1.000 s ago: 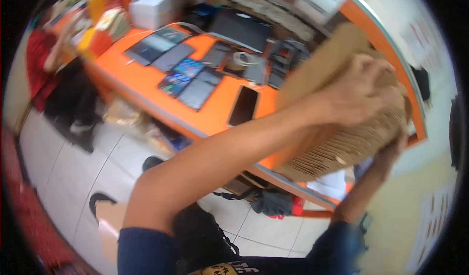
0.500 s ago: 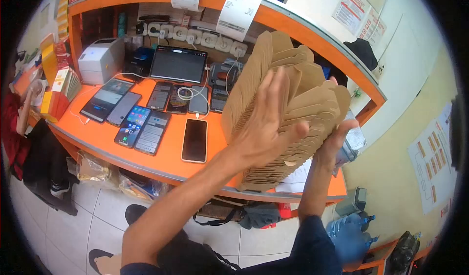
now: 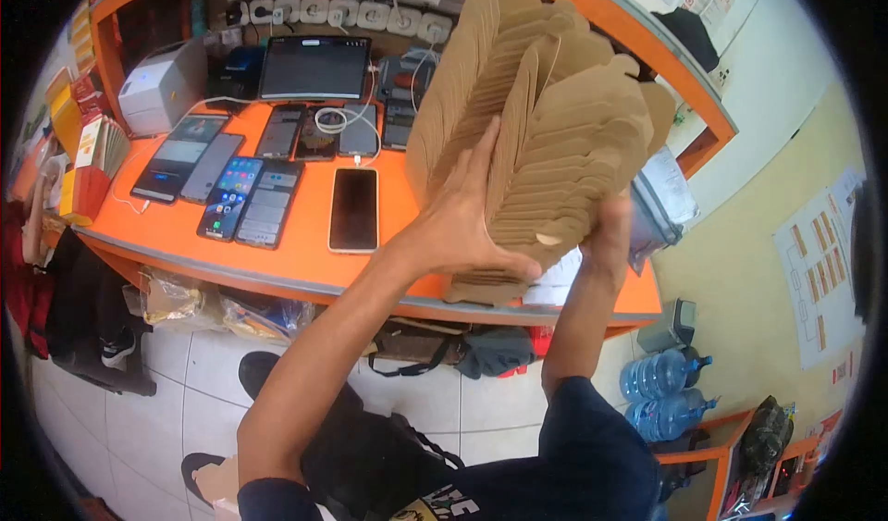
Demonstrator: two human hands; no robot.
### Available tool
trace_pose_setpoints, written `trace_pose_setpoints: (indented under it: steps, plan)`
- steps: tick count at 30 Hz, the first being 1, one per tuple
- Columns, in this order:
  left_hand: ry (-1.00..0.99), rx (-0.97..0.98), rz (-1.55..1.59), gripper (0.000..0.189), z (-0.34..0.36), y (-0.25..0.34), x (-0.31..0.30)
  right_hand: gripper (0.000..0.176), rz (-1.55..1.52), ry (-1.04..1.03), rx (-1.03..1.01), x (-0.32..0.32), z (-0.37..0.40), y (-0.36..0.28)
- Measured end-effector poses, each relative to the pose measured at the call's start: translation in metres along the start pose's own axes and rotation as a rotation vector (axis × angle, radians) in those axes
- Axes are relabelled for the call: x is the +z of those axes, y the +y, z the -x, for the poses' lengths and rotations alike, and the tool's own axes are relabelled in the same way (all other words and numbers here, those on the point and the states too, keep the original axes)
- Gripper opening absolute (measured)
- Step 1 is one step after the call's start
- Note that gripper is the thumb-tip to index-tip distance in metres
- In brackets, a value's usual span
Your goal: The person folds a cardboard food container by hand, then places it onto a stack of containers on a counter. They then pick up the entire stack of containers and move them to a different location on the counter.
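Observation:
A tall stack of flat brown die-cut cardboard pieces [image 3: 573, 142] with rounded flaps leans on the orange counter [image 3: 277, 266], fanned at its top. My left hand [image 3: 467, 216] grips it from the left, its fingers reaching into the gap between the flaps and the thumb across the front. Along the stack's lower right side, my right hand [image 3: 608, 234] presses against it; most of its fingers are hidden behind the cardboard. A smartphone with a dark screen [image 3: 354, 210] lies left of my left hand.
Several more phones [image 3: 229, 197] and a tablet [image 3: 314, 69] lie or stand on the counter, with a white charging cable [image 3: 333, 119]. A label printer [image 3: 162, 91] stands at the left. Papers [image 3: 553, 280] lie beneath the stack; water bottles [image 3: 661, 373] are on the floor.
My left hand has gone from lying flat against the stack to gripping it, thumb lowered across the front. My right hand has slid down its side. The camera view has shifted.

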State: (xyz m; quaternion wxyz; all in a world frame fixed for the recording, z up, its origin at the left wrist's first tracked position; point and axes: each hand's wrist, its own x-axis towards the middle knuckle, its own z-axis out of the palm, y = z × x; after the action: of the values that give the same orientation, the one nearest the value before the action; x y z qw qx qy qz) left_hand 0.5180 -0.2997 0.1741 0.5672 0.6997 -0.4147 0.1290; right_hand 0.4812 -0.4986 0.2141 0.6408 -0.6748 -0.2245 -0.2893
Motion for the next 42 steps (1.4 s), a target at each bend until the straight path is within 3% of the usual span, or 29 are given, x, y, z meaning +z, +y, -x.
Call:
trace_pose_setpoints:
  steps: [3, 5, 15, 24, 26, 29, 32, 34, 36, 37, 38, 39, 40, 41, 42]
  plan:
    - [0.003, 0.011, -0.002, 0.151, 0.001, -0.002, 0.000, 0.095, 0.007, -0.056, -0.039, 0.007, 0.006, 0.002]
    - [-0.001, 0.014, -0.012, 0.151, 0.001, -0.003, 0.000, 0.087, -0.087, 0.029, -0.017, 0.011, 0.005, 0.004]
    - [0.021, 0.120, -0.070, 0.145, 0.009, -0.008, 0.002, 0.081, -0.115, 0.184, -0.116, 0.006, 0.020, 0.024]
    - [0.037, 0.119, -0.163, 0.135, 0.016, -0.016, -0.018, 0.090, -0.036, -0.013, -0.263, 0.008, 0.001, 0.032]
    - [0.055, 0.120, -0.200, 0.133, 0.022, -0.008, -0.029, 0.088, -0.100, -0.132, -0.046, -0.002, -0.014, 0.034]
    - [-0.109, -0.091, -0.219, 0.116, 0.047, 0.020, -0.045, 0.083, -0.127, -0.174, -0.069, -0.005, -0.020, 0.039]
    - [-0.094, -0.171, -0.228, 0.111, 0.082, 0.039, -0.071, 0.079, -0.126, -0.257, -0.069, -0.008, -0.018, 0.044]
    - [-0.069, -0.215, -0.292, 0.106, 0.121, 0.048, -0.093, 0.073, -0.165, -0.089, -0.116, -0.015, -0.012, 0.061]
    - [-0.107, -0.399, -0.374, 0.095, 0.166, 0.078, -0.122, 0.084, 0.282, 0.271, -0.353, -0.023, -0.002, 0.061]
    - [-0.074, -0.422, -0.383, 0.087, 0.193, 0.081, -0.138, 0.078, 0.744, 0.314, -0.548, -0.022, 0.010, 0.035]
    - [-0.024, -0.478, -0.389, 0.079, 0.227, 0.088, -0.151, 0.073, 0.438, 0.500, -0.544, 0.015, 0.028, 0.011]
    - [0.015, -0.585, -0.420, 0.069, 0.257, 0.098, -0.168, 0.075, 0.590, 0.632, -0.673, 0.040, 0.046, -0.005]
    - [0.120, -0.549, -0.665, 0.063, 0.295, 0.100, -0.179, 0.076, 0.091, 0.521, -0.764, 0.046, 0.069, -0.005]
    - [0.244, -0.823, -0.626, 0.055, 0.325, 0.113, -0.190, 0.079, -0.104, 0.419, -0.813, 0.071, 0.090, -0.006]
    - [0.359, -0.884, -0.724, 0.048, 0.357, 0.123, -0.197, 0.082, -0.305, -0.068, -0.746, 0.087, 0.108, 0.004]
